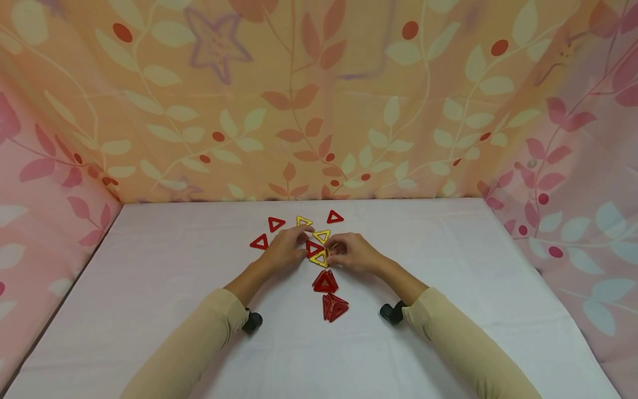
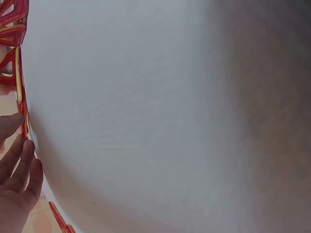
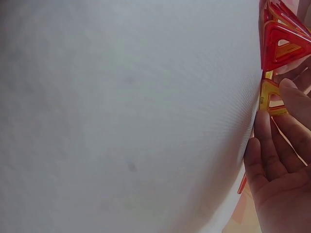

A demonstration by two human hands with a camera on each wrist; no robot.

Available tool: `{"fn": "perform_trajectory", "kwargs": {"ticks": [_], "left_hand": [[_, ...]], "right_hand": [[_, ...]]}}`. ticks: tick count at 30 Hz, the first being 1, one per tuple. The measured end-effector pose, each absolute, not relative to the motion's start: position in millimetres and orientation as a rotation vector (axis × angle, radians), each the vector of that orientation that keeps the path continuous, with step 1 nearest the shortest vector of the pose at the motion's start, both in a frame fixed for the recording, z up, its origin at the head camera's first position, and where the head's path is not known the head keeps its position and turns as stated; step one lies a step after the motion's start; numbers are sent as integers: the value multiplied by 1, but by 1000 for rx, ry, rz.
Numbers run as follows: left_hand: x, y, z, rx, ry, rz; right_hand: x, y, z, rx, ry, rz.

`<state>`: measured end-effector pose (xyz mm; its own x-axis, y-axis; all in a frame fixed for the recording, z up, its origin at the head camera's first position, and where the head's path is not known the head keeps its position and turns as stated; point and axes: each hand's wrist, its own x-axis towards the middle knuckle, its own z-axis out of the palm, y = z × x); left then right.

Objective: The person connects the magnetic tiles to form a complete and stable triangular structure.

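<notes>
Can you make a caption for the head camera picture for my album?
Left grip and right grip flank a red triangle tile and a yellow triangle tile, beyond two red pyramids.

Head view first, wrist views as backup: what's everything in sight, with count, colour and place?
Tablecloth: one, white, under everything
Backdrop: one, orange-yellow with leaves, behind
Side panels: two, pink with leaves, left and right
Red triangles: three, red, far part of the cloth
Yellow triangles: two, yellow, far centre
Middle red triangle: one, red, centre
Middle yellow triangle: one, yellow, centre; more may be hidden
Pyramids: two, mainly red, near centre
Devices: two, black, either side of the pyramids
Sleeves: two, beige, near edge
Left grip: one, bare, beside middle red triangle
Right grip: one, bare, at middle yellow triangle
</notes>
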<state>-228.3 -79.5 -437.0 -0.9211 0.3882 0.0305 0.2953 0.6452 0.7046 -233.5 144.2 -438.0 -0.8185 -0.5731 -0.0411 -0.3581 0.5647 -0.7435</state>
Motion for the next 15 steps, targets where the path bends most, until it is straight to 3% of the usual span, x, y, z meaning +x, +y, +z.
{"fn": "perform_trajectory", "kwargs": {"ticks": [15], "left_hand": [[-227, -76, -438, 563, 2691, 1334]], "right_hand": [[-232, 144, -437, -757, 2523, -1146]]}}
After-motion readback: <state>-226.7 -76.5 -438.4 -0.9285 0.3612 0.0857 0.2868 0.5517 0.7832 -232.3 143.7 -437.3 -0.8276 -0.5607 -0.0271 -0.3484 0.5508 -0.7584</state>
